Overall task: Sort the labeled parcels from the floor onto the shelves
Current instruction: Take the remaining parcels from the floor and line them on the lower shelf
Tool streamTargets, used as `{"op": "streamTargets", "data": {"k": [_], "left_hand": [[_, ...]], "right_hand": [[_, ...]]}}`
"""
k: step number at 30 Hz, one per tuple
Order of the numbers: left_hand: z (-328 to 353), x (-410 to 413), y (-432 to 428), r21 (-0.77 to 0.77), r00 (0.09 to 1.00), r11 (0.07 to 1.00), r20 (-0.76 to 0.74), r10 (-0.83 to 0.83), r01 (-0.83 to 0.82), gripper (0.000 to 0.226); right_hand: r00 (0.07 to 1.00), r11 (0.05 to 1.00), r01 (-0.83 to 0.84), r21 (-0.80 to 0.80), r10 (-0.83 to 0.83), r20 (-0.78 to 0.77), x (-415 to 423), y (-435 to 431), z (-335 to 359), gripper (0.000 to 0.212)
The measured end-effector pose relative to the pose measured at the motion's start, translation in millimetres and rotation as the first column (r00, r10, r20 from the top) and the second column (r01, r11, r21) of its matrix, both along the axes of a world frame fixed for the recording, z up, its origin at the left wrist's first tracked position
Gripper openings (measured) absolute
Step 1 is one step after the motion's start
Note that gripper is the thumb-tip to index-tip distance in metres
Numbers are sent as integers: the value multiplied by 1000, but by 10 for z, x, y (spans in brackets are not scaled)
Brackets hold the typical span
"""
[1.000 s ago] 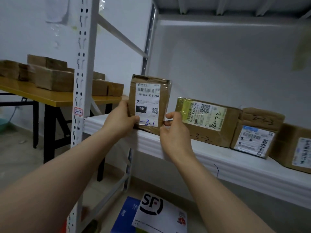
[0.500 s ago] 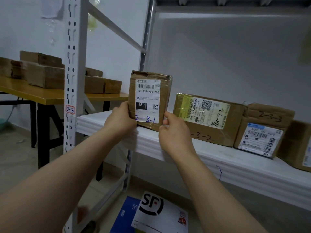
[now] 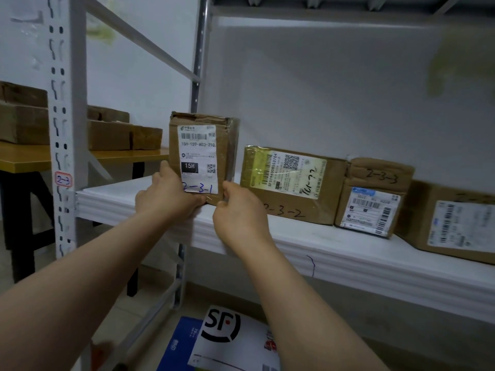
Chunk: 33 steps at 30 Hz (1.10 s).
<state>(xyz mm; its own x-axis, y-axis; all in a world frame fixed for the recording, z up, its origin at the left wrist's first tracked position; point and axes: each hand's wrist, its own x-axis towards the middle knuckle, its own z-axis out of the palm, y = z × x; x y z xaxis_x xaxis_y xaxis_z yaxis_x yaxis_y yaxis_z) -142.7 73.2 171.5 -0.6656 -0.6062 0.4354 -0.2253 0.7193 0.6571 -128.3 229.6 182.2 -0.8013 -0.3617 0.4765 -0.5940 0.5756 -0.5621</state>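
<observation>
A small brown cardboard parcel [image 3: 199,145] with a white label marked 2-3-1 stands upright at the left end of the white shelf [image 3: 334,253]. My left hand [image 3: 167,195] grips its lower left corner. My right hand [image 3: 237,210] pinches its lower right corner. To its right stand a wider parcel marked 2-3-2 [image 3: 292,188], a small parcel marked 2-3-3 [image 3: 373,199], and another brown parcel [image 3: 452,223] cut off by the frame edge.
The rack's white upright post [image 3: 67,124] carries a red tag reading 2-3. A yellow table [image 3: 29,159] with brown boxes stands behind it at left. On the floor below lie a white SF envelope [image 3: 233,341] and a blue packet [image 3: 182,344].
Both hands have moved the 2-3-1 parcel slightly back and left on the shelf, widening its gap from the 2-3-2 parcel. The camera has shifted left.
</observation>
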Motion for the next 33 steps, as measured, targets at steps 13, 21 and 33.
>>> {"op": "streamTargets", "data": {"k": [13,21,33], "left_hand": [[-4,-20,39,-66,998,998,57,-14,17,92],[-45,13,-17,-78,998,996,45,-37,40,95],[48,201,1224,-413,826,905,-470,-310,104,45]], "right_hand": [[999,991,4,-134,2,51,8,63,30,29],[990,893,-50,-447,103,94,138,175,-40,34],[994,791,-69,-608,109,30,79,1028,-63,18]]}}
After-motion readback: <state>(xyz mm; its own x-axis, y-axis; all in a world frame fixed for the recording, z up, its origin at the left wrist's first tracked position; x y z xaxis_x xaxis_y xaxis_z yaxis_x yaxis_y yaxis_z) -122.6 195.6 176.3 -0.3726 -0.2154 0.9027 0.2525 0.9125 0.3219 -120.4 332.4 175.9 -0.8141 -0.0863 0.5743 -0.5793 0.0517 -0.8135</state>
